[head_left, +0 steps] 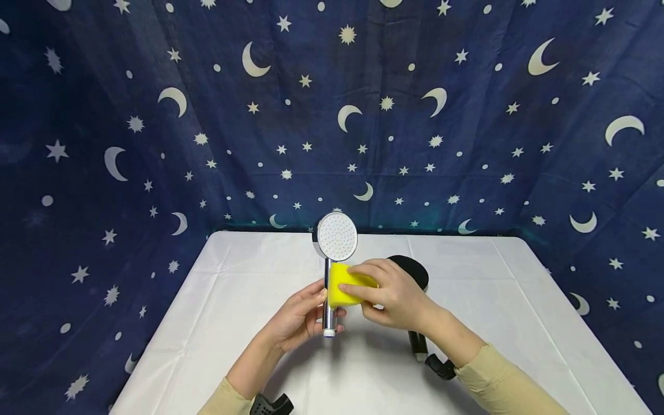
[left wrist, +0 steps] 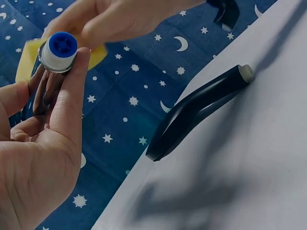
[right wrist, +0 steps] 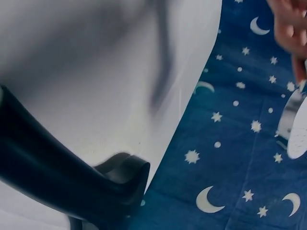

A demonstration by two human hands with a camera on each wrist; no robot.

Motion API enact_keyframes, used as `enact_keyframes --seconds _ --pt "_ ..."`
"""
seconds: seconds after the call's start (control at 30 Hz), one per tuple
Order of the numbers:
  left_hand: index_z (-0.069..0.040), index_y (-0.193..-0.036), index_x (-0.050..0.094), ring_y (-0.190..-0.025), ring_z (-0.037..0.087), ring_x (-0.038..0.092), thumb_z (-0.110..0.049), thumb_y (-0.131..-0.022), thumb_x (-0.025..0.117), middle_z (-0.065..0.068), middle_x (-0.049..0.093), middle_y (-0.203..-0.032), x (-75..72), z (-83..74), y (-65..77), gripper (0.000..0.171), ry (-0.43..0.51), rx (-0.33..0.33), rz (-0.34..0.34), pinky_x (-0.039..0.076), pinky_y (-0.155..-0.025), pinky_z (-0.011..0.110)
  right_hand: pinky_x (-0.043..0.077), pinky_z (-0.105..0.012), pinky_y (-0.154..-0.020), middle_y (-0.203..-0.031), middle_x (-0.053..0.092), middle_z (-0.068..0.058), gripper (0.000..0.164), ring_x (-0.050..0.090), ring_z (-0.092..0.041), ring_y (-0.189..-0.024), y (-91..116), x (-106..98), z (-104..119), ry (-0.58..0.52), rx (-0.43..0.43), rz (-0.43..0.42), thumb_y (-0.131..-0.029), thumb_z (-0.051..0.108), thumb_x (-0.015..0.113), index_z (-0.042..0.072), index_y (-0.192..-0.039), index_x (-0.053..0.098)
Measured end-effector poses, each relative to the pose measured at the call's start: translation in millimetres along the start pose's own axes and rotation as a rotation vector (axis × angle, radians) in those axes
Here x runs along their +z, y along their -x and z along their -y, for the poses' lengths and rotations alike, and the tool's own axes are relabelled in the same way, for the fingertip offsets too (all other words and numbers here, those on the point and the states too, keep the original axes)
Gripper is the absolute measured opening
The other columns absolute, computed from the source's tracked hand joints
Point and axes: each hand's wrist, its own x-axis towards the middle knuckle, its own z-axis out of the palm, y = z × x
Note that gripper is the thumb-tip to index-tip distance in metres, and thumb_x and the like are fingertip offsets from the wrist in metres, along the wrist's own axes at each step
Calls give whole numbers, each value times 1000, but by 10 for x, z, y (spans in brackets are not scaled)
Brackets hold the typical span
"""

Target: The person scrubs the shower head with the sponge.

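A chrome hand shower with a round white spray face is held upright over the table, its face toward the head camera. My left hand grips its handle from the left, fingers wrapped behind. In the left wrist view the handle's white threaded end with a blue insert points at the camera. With thumb and fingers my right hand pinches a yellow sponge, which overlaps the handle just below the head. In the right wrist view, only part of the shower head shows at the right edge.
A black hand shower lies on the white-covered table to the right, partly hidden behind my right hand and forearm. Blue cloth printed with moons and stars hangs behind and at both sides. Black wrist devices sit by both sleeves.
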Motion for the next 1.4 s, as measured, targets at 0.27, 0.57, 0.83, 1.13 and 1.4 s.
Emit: enact_keyframes --seconds 0.27,0.57,0.83,1.13,1.4 --pt "-6 -156 33 -103 22 70 -21 -111 46 7 58 -128 29 4 24 49 14 -3 31 59 -86 47 53 -48 -95 -131 63 -15 47 60 -35 -114 -32 78 -220 105 66 -47 -85 11 67 21 -131 72" --pt "-12 -158 35 -103 21 70 -20 -111 45 7 56 -133 57 3 23 48 62 22 40 59 -87 46 50 -51 -94 -130 60 -18 46 58 -38 -112 -33 244 -192 116 280 -198 -82 12 67 18 -128 72" --pt "-6 -154 32 -103 20 70 -18 -112 40 6 58 -131 15 -4 33 44 112 61 66 59 -89 46 52 -48 -90 -131 60 -16 44 58 -34 -109 -33 287 -44 48 178 -170 -88 18 62 20 -132 70" --pt "-7 -160 28 -105 21 69 -12 -113 33 6 58 -131 42 14 -4 48 189 126 179 59 -87 45 50 -48 -89 -132 57 -16 45 54 -36 -112 36 276 -219 34 502 -305 -84 9 74 12 -129 70" --pt "-11 -161 30 -106 22 69 -13 -112 40 6 55 -131 79 61 -59 50 84 87 130 57 -90 52 52 -33 -99 -144 41 -9 54 54 -27 -122 -148 316 -86 -696 1006 -402 -104 17 59 16 -155 40"
